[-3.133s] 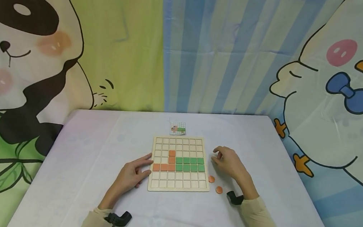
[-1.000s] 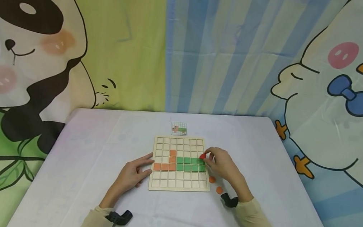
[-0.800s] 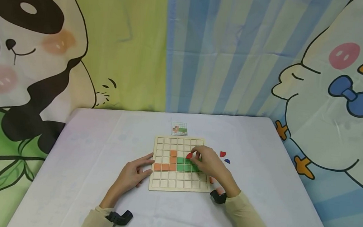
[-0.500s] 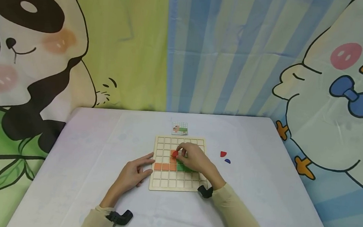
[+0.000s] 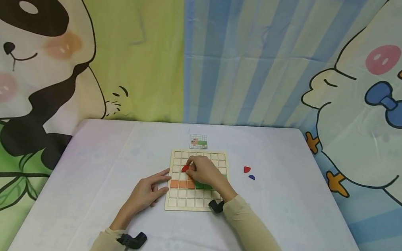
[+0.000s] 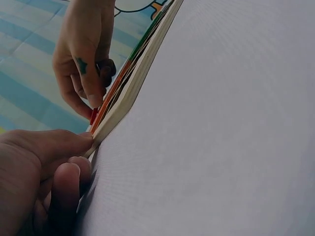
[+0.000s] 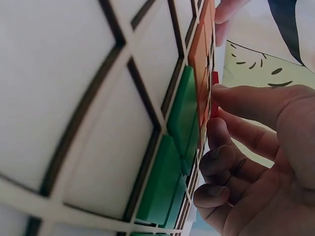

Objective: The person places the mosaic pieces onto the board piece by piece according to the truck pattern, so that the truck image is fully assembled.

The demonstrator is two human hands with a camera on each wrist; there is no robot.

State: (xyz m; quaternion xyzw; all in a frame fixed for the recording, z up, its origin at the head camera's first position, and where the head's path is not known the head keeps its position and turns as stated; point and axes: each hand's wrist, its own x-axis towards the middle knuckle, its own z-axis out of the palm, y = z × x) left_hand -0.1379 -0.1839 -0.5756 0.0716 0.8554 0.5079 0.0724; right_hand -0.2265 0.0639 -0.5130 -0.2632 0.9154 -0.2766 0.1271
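Note:
A pale wooden grid board (image 5: 194,204) lies on the white table with orange tiles (image 5: 178,184) and green tiles (image 5: 203,185) set in its cells. My right hand (image 5: 204,171) reaches over the board and pinches a small red piece (image 5: 185,168) with a rounded edge between thumb and fingertips, left of the orange column. Its red edge (image 7: 215,96) shows close over the grid in the right wrist view. My left hand (image 5: 145,191) rests at the board's left side, fingertips touching the edge (image 6: 120,105). The right hand and forearm hide some tiles.
On the table right of the board lie a red rounded piece (image 5: 247,170) and a blue half-round piece (image 5: 252,177). Beyond the board is a small picture card (image 5: 198,141) with a coloured grid. Printed curtains (image 5: 221,55) hang behind the table.
My right hand has picked up the red piece and carried it leftward across the board. Its forearm now covers where the two orange discs lay. The left hand has stayed at the edge.

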